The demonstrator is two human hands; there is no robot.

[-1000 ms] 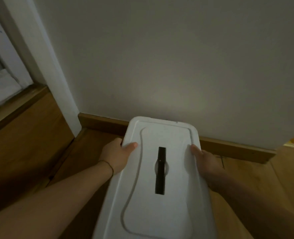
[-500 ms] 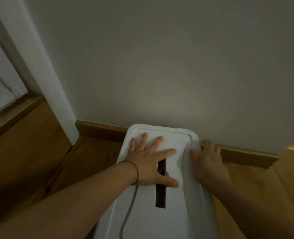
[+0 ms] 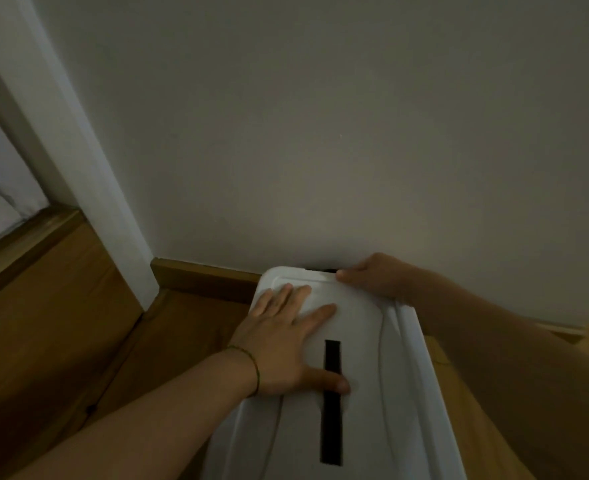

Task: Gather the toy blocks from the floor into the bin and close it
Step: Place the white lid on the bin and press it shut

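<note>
My left hand flat on lid; right hand curled round 1 o'clock corner. Risk: uneven press leaves 12 o'clock gap unlatched.

A plain pale wall fills most of the frame, dim, slightly brighter toward the lower middle. A wooden skirting board runs along its foot. A white door frame slants down the left, with wooden floor at lower left
</note>
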